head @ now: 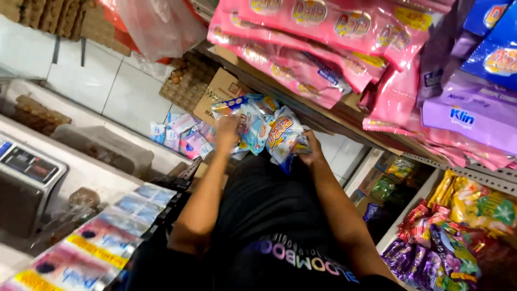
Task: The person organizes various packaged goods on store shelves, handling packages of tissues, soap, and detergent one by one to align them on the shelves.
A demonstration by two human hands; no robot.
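Your left hand [226,132] fingers clenched on a bunch of crinkled blue-and-white sachets [258,126], orange printing, held mid-scene below the pink packs [301,70], your right hand [308,152] fingers gripping the bunch's right end from beneath

Wooden shelf board [301,108] runs diagonally from 11 o'clock to 3 o'clock. Directly on it: stacked pink sachet packs [301,64], purple packs [468,110] at 3 o'clock, blue packs [498,43] at 2 o'clock. Metal slotted shelf edge [474,175] at 4 o'clock, with yellow and purple snack bags [458,237] under it. White counter [91,170] at 9 o'clock carries a scale [27,178] and sachet strips [102,237].
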